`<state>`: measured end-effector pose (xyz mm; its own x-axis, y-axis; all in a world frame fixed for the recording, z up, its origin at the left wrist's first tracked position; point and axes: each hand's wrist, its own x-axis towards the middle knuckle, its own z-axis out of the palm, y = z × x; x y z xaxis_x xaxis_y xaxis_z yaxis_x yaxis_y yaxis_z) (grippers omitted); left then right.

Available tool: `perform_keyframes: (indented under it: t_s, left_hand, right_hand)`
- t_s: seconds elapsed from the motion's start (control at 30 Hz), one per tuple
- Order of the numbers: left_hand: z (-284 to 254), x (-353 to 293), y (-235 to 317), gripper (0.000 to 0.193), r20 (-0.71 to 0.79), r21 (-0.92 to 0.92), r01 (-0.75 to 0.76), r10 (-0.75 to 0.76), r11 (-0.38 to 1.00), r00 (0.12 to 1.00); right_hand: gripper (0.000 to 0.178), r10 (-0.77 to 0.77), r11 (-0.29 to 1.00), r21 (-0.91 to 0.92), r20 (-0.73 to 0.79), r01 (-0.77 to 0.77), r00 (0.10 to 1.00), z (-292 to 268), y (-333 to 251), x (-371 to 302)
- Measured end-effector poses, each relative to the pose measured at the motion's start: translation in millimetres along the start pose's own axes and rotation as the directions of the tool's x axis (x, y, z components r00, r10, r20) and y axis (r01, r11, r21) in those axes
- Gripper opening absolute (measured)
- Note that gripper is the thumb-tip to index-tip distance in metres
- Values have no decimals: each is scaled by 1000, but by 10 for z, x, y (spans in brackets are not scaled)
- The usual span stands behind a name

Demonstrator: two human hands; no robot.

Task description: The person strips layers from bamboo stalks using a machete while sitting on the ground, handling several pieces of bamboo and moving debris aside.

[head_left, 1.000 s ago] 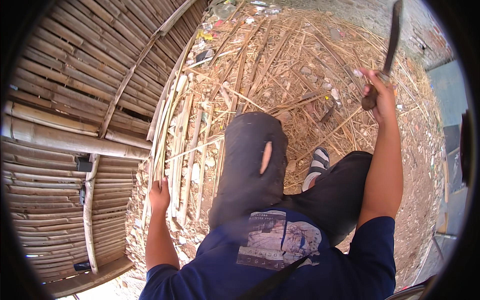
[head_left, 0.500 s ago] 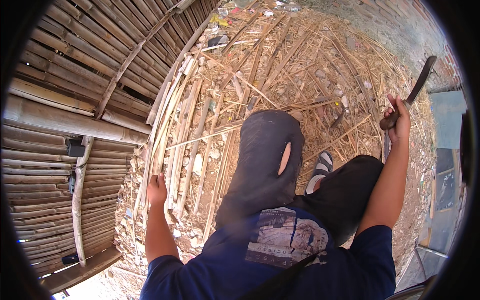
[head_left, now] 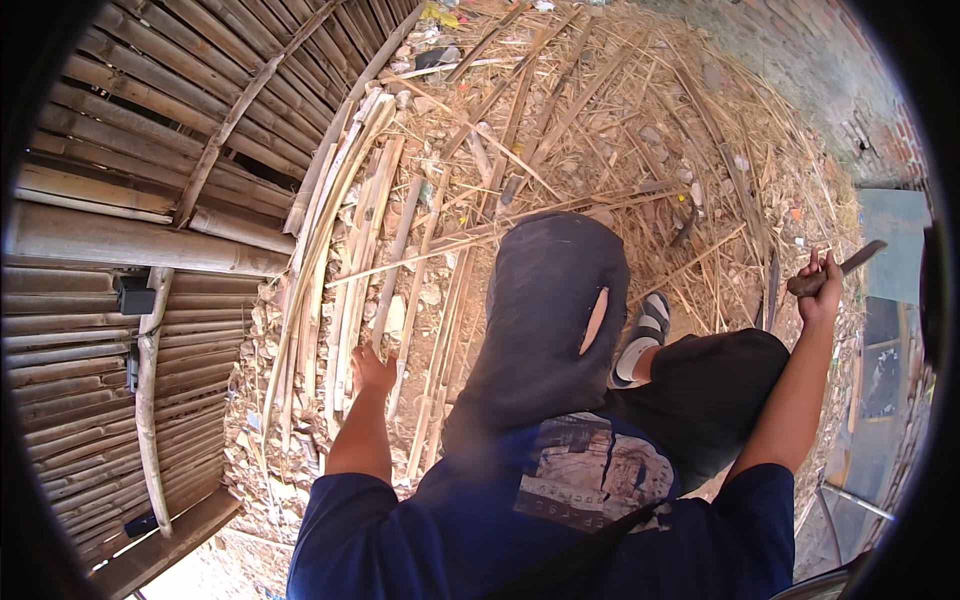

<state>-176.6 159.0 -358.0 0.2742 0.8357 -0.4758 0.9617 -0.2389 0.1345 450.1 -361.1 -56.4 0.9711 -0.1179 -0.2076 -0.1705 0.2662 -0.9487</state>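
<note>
My right hand [head_left: 822, 287], out at the right, is wrapped round the wooden handle of a machete [head_left: 863, 256]. Its dark blade points up and to the right, foreshortened. On the left, my left hand [head_left: 373, 370] reaches down to the lower part of some split bamboo strips [head_left: 368, 235] lying on the ground. Its fingers look parted and bent over the strips, with no strip plainly gripped; the palm side is hidden. A longer bundle of pale bamboo strips [head_left: 318, 240] lies just left of that hand.
A bamboo slat wall [head_left: 120, 330] stands along the left, with a post [head_left: 150, 400] against it. Straw and loose strips [head_left: 600, 110] litter the stony ground ahead. A brick wall [head_left: 800, 60] rises at the far right, and grey sheets [head_left: 890, 240] stand below it.
My left hand has left the outer bundle and moved right to the neighbouring strips. My right hand has moved outward and slightly lower, and the machete has tilted from steep to flatter.
</note>
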Motion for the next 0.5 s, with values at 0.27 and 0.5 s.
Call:
perform_keyframes:
  t_s: [0.27,0.5]
  left_hand:
    - [81,7,202,75,-9,80,193,-193,978,981]
    - [34,121,42,36,204,154,141,-171,978,964]
  right_hand:
    - [27,38,999,28,-148,-34,988,-525,2,65]
    - [32,47,999,25,-131,-44,990,-496,41,112]
